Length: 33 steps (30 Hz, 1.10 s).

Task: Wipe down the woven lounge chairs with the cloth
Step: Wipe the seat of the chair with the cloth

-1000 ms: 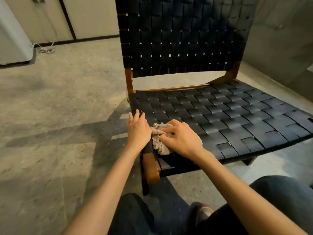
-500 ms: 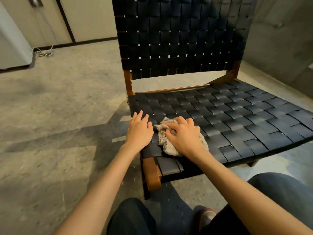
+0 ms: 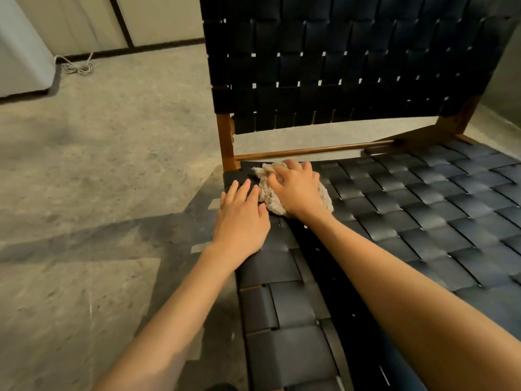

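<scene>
On woven seat (image 3: 408,210) — concrete floor (image 3: 98,170).

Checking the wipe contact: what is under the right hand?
The beige cloth lies bunched under the right hand, its edges showing around the hand, resting on the black woven seat. The straps beneath the cloth are covered.

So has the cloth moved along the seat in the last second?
Yes. The cloth, under the right hand, has gone from the seat's front corner back to the wooden rear rail.
</scene>
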Available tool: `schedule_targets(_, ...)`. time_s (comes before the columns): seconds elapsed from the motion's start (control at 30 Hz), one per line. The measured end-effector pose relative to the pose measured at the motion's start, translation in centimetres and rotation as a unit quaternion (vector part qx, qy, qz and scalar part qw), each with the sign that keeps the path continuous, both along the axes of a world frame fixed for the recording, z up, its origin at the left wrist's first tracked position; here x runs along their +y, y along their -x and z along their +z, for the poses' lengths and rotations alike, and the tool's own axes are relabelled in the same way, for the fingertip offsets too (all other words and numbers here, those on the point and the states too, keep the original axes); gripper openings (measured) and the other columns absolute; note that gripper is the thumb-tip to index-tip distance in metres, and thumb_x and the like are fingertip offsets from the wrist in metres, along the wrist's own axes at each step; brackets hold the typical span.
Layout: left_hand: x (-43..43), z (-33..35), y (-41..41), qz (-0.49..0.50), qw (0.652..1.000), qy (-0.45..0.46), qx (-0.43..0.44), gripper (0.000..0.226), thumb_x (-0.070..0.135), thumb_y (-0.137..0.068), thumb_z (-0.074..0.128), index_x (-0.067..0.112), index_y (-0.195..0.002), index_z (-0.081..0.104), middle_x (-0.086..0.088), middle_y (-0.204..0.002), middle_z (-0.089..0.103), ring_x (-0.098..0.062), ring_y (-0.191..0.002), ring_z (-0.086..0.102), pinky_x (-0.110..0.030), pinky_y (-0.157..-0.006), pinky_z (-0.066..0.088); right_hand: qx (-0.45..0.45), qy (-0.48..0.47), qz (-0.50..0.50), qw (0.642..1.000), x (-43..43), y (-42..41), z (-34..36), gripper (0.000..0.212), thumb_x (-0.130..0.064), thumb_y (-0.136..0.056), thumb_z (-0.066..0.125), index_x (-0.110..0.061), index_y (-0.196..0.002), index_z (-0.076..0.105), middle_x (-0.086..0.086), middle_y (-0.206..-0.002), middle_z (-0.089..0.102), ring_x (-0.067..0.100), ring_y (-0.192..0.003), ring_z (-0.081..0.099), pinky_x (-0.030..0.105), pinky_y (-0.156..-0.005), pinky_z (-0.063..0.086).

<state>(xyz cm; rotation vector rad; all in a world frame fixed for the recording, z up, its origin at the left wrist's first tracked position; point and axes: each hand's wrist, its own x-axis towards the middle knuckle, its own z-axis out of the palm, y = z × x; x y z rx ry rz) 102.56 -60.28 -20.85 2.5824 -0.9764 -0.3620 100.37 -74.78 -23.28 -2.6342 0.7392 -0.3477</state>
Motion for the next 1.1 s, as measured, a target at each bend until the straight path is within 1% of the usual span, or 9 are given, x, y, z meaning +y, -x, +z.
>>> schedule_targets(0.17,-0.9,-0.9,-1.4,-0.001,1.000,-0.007,-0.029,0.052,0.034,-0.102,0.024,0.018,-0.151,0.016,0.002,-0.159,0.008,-0.017,-0.146,-0.002,-0.038,-0.117,-0.003,-0.025,0.018,0.022,0.999,-2.5,-3.2,-1.0,0.036,-0.041,-0.095,0.038,-0.027,-0.115,0.065,-0.004,-0.123,0.056,0.023,-0.114,0.041,0.039,-0.091,0.031)
schedule_targets(0.3,-0.9,-1.1,-1.5,0.005,1.000,0.020,-0.021,0.050,0.035,-0.102,0.026,0.022,-0.150,0.020,0.004,-0.159,0.011,-0.015,-0.146,-0.001,-0.036,-0.116,-0.005,-0.015,0.041,-0.026,0.999,-4.2,-3.9,-1.4,0.039,-0.045,-0.096,0.038,-0.023,-0.102,0.070,-0.002,-0.121,0.059,0.025,-0.115,0.043,0.042,-0.093,0.031)
schedule_targets(0.43,-1.0,-0.9,-1.6,0.011,0.999,0.040,-0.012,0.048,0.032,-0.101,0.031,0.021,-0.148,0.027,0.003,-0.158,0.016,-0.015,-0.146,0.003,-0.036,-0.117,-0.003,0.033,0.026,-0.014,0.999,-3.7,-3.0,-0.8,0.056,-0.063,-0.093,0.032,-0.026,-0.113,0.067,0.001,-0.129,0.054,0.027,-0.122,0.038,0.047,-0.097,0.029)
schedule_targets(0.5,-0.9,-0.7,-1.5,0.016,0.998,0.053,-0.003,0.047,0.031,-0.101,0.033,0.019,-0.147,0.031,0.002,-0.157,0.020,-0.016,-0.146,0.005,-0.036,-0.117,-0.001,0.053,0.027,0.002,0.998,-3.2,-1.5,-0.4,0.059,-0.067,-0.090,0.033,-0.027,-0.116,0.066,0.002,-0.134,0.050,0.029,-0.124,0.037,0.047,-0.098,0.030)
schedule_targets(0.57,-0.8,-0.5,-1.3,0.020,0.999,0.051,-0.003,0.046,0.031,-0.102,0.033,0.018,-0.146,0.032,0.001,-0.157,0.021,-0.017,-0.146,0.007,-0.036,-0.117,-0.001,0.065,0.021,0.011,0.998,-2.6,0.3,0.2,0.057,-0.066,-0.090,0.036,-0.025,-0.117,0.066,0.003,-0.135,0.049,0.029,-0.123,0.037,0.045,-0.096,0.033)
schedule_targets(0.67,-0.5,0.2,-0.5,0.016,1.000,0.015,-0.012,0.048,0.031,-0.102,0.030,0.017,-0.148,0.028,-0.001,-0.158,0.018,-0.020,-0.146,0.006,-0.037,-0.117,0.001,0.069,-0.009,0.026,0.997,-1.1,3.5,1.5,0.053,-0.060,-0.091,0.042,-0.020,-0.114,0.068,0.004,-0.133,0.049,0.030,-0.119,0.039,0.043,-0.092,0.038)
schedule_targets(0.83,1.1,1.3,2.4,0.014,1.000,0.010,0.021,0.049,0.031,-0.102,0.030,0.017,-0.149,0.024,-0.002,-0.159,0.013,-0.022,-0.146,0.000,-0.039,-0.117,0.000,0.057,-0.048,0.045,0.996,1.1,9.1,3.4,0.046,-0.052,-0.091,0.050,-0.012,-0.098,0.071,0.004,-0.112,0.052,0.029,-0.108,0.046,0.040,-0.091,0.043)
schedule_targets(0.93,2.1,1.9,4.5,0.005,1.000,-0.012,0.013,0.050,0.033,-0.102,0.028,0.018,-0.150,0.021,-0.003,-0.159,0.008,-0.024,-0.146,-0.002,-0.039,-0.117,-0.001,0.053,-0.054,0.039,0.996,2.3,11.9,4.2,0.042,-0.049,-0.090,0.051,-0.012,-0.088,0.071,-0.002,-0.097,0.044,0.029,-0.102,0.048,0.036,-0.083,0.041)
schedule_targets(1.1,3.2,3.6,8.0,-0.016,0.997,-0.065,-0.024,0.051,0.036,-0.102,0.025,0.020,-0.151,0.019,-0.008,-0.159,0.004,-0.025,-0.146,-0.002,-0.042,-0.117,-0.004,0.072,-0.057,0.031,0.995,4.9,16.1,6.0,0.038,-0.048,-0.090,0.050,-0.016,-0.084,0.070,-0.004,-0.093,0.041,0.030,-0.098,0.049,0.031,-0.077,0.036)
